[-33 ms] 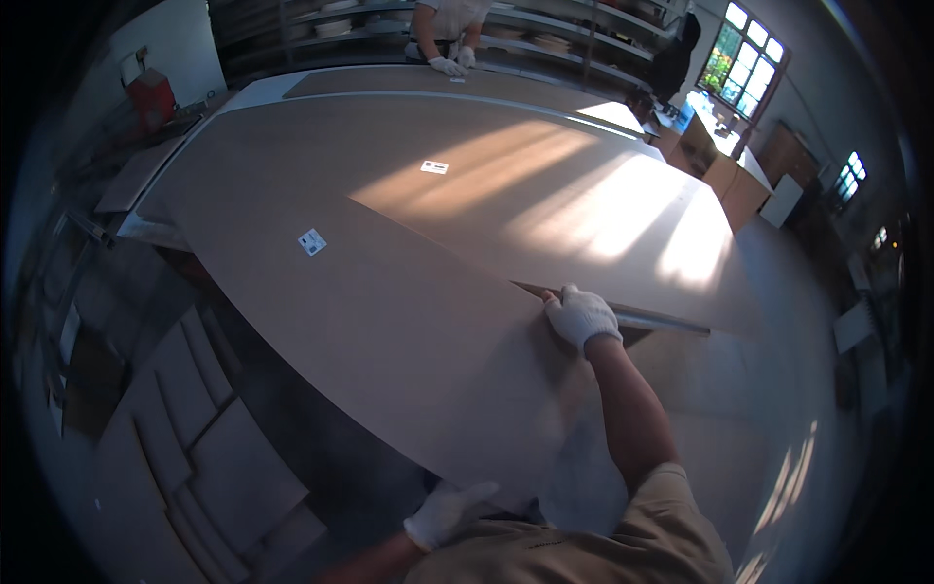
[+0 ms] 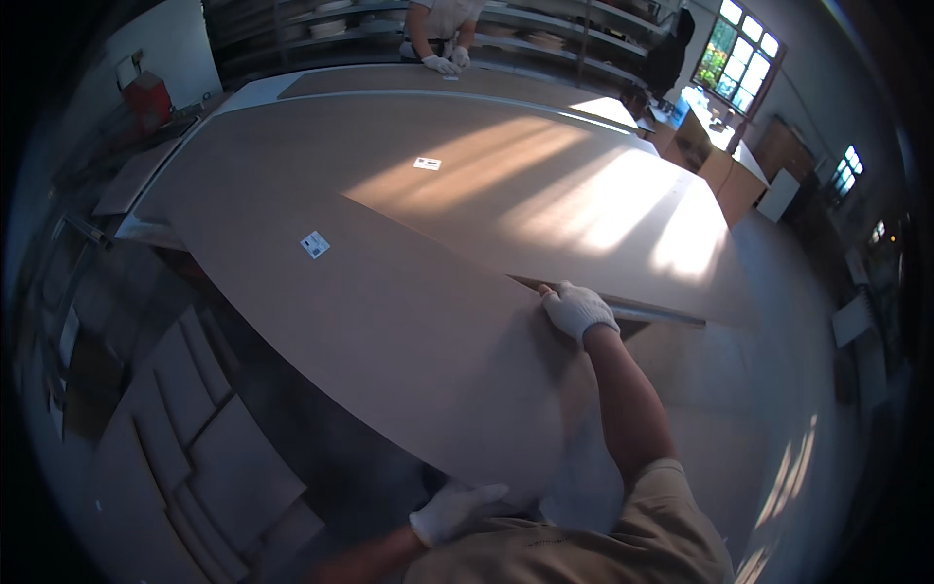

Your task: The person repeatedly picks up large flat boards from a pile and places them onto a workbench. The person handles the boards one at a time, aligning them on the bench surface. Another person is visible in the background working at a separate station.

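A large flat brown panel (image 2: 379,331) with a small white label (image 2: 314,244) lies before me, its right end reaching past the table. My gloved right hand (image 2: 579,310) is closed on its far edge, thumb near the top face. At its near edge, close to my body, is my gloved left hand (image 2: 455,511), thumb along the top and the other fingers mostly hidden; it appears to hold the edge. Beyond lies a second brown panel (image 2: 438,209) with a white label (image 2: 427,164). A narrow dark gap parts the two panels beside my right hand.
Across the table a person in white gloves (image 2: 443,64) bends over another panel. Stacked boards (image 2: 238,453) lie low at the left. A metal rail (image 2: 657,313) runs right of my right hand. Shelves (image 2: 525,24) stand behind, a wooden bench (image 2: 730,180) at the far right.
The view has shifted slightly. The near panel has moved a little to the right against the panel beyond it, and my left hand has moved with it. Both hands keep their places on the panel.
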`<action>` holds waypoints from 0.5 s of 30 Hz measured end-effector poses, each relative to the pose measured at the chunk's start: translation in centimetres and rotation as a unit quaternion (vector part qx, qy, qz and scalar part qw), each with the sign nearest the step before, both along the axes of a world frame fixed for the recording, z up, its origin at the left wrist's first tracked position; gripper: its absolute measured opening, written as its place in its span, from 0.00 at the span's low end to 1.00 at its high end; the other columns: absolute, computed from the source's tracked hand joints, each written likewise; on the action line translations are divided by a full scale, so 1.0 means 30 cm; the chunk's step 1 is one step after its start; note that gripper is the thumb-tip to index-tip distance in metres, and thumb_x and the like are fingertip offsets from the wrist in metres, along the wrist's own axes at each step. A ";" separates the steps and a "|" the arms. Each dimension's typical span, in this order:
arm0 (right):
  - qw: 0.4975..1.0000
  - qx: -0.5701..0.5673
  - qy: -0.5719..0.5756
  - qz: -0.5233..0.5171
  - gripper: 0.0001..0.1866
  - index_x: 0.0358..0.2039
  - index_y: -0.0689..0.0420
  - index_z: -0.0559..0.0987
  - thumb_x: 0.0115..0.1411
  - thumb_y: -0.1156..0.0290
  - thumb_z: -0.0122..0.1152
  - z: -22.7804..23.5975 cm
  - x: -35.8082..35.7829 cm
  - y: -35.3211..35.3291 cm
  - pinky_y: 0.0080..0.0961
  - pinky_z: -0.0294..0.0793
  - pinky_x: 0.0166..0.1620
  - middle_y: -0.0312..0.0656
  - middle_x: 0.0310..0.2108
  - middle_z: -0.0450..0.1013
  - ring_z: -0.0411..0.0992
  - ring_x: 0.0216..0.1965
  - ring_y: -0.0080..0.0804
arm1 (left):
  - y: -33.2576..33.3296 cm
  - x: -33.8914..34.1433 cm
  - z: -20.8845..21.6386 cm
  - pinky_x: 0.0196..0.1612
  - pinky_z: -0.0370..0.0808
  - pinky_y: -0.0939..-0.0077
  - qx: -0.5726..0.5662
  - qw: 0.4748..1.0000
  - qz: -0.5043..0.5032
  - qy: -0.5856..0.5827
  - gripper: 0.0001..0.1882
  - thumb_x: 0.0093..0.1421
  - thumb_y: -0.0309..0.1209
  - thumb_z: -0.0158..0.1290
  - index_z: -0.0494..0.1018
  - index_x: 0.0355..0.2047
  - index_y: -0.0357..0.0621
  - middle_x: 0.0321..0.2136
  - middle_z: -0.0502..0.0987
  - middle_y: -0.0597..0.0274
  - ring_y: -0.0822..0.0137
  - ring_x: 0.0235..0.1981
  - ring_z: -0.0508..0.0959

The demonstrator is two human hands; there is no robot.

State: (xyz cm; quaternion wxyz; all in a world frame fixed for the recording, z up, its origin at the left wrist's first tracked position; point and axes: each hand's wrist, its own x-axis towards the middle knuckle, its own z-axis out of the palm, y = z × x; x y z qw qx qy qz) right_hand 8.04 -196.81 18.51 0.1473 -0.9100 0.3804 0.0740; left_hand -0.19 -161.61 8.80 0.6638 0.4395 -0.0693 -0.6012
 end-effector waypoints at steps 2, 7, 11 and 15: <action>1.000 -0.013 -0.021 0.010 0.32 0.60 0.55 0.80 0.75 0.43 0.43 -0.071 -0.114 -0.086 0.48 0.73 0.64 0.56 0.56 0.80 0.77 0.59 0.58 | -0.042 -0.058 -0.024 0.66 0.73 0.62 0.037 0.983 -0.126 -0.132 0.26 0.73 0.29 0.56 0.67 0.68 0.35 0.62 0.75 0.53 0.58 0.62 0.75; 0.993 0.093 -0.057 -0.036 0.26 0.48 0.48 0.89 0.72 0.46 0.49 -0.099 -0.490 -0.202 0.47 0.81 0.54 0.47 0.48 0.85 0.83 0.52 0.49 | 0.044 0.152 -0.251 0.75 0.59 0.52 0.141 0.903 0.394 -0.094 0.42 0.73 0.60 0.49 0.61 0.74 0.39 0.71 0.67 0.53 0.54 0.70 0.66; 0.991 0.080 -0.099 -0.051 0.28 0.46 0.49 0.90 0.73 0.41 0.49 -0.086 -0.792 -0.191 0.47 0.80 0.55 0.45 0.46 0.85 0.82 0.52 0.51 | 0.078 0.382 -0.112 0.74 0.61 0.49 0.069 0.812 0.559 -0.150 0.32 0.70 0.46 0.56 0.72 0.66 0.36 0.67 0.73 0.47 0.49 0.67 0.70; 0.981 0.083 -0.132 -0.115 0.26 0.44 0.49 0.90 0.72 0.44 0.52 -0.159 -1.151 -0.208 0.47 0.81 0.53 0.47 0.46 0.85 0.83 0.50 0.50 | -0.061 0.142 -0.108 0.78 0.51 0.53 0.104 0.818 0.531 -0.194 0.37 0.70 0.48 0.55 0.68 0.71 0.35 0.73 0.67 0.47 0.46 0.71 0.66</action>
